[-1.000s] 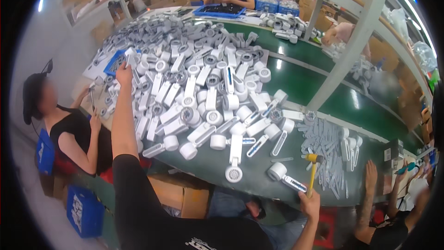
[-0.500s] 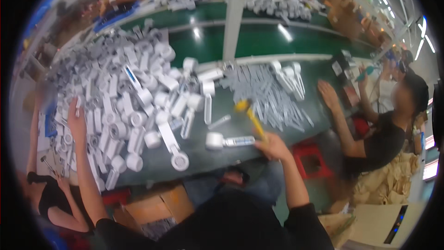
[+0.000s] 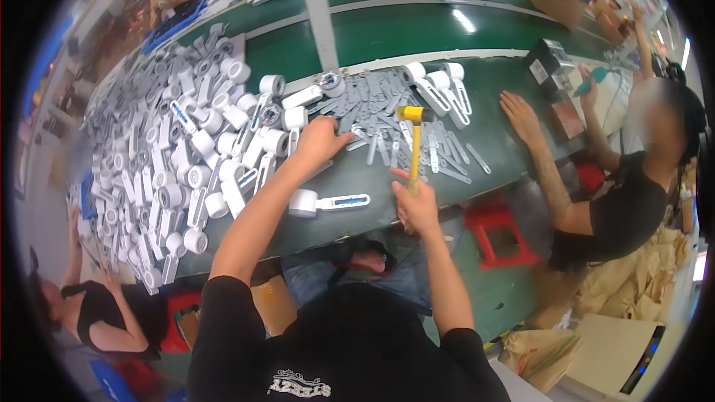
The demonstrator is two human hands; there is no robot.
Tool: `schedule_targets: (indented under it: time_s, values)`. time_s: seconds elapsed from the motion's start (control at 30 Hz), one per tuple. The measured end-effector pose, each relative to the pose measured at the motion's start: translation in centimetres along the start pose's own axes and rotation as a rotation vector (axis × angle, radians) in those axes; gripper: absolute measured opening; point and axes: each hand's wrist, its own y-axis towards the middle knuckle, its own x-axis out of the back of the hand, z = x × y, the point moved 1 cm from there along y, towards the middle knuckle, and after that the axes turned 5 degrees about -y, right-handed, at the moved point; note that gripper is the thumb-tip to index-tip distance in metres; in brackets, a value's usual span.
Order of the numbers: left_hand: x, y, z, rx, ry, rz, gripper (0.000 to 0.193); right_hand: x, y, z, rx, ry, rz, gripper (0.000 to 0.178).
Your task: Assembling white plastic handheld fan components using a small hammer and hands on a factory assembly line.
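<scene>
My right hand [image 3: 417,205] is closed round the wooden handle of a mallet [image 3: 415,138], held upright with its yellow-and-black head above the grey pieces. My left hand [image 3: 320,143] reaches over the table to the near-left edge of a heap of flat grey plastic strips [image 3: 380,100]. Its thumb stands apart from the fingers, and nothing shows in it; the fingertips are partly hidden. Between my arms a white part with a round end and a slotted handle [image 3: 331,202] lies flat near the table's front edge.
A large pile of similar white parts [image 3: 179,141] covers the table's left. Several more [image 3: 443,93] lie beyond the strips. A co-worker's hand [image 3: 521,115] rests on the table at right, near a black box [image 3: 550,67]. A red stool [image 3: 499,234] stands below.
My left hand has swung from the far-left pile rightward to the grey strips. The mallet has tipped more upright in my right hand, and the view has shifted.
</scene>
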Motion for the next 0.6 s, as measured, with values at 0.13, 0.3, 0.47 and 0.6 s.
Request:
schedule_targets:
  time_s: [0.13, 0.3, 0.47, 0.6]
  values:
    - [-1.3, 1.3, 2.0, 0.022, 0.053, -0.072, 0.026, 0.1, -0.1, 0.2, 0.012, 0.05, -0.008, 0.037]
    - [3.9, -3.2, -1.0, -0.144, 0.134, -0.174, 0.022, 0.4, 0.1, -0.2, 0.016, 0.02, 0.002, 0.04]
    - [4.7, -13.1, -4.3, -0.714, -0.121, -0.226, 0.028, -2.9, -1.9, 2.9, -0.03, 0.036, -0.021, 0.045]
    - [4.0, -16.6, -4.2, -0.687, -0.193, -0.328, 0.024, -5.1, -3.3, 4.1, -0.187, 0.005, 0.075, 0.034]
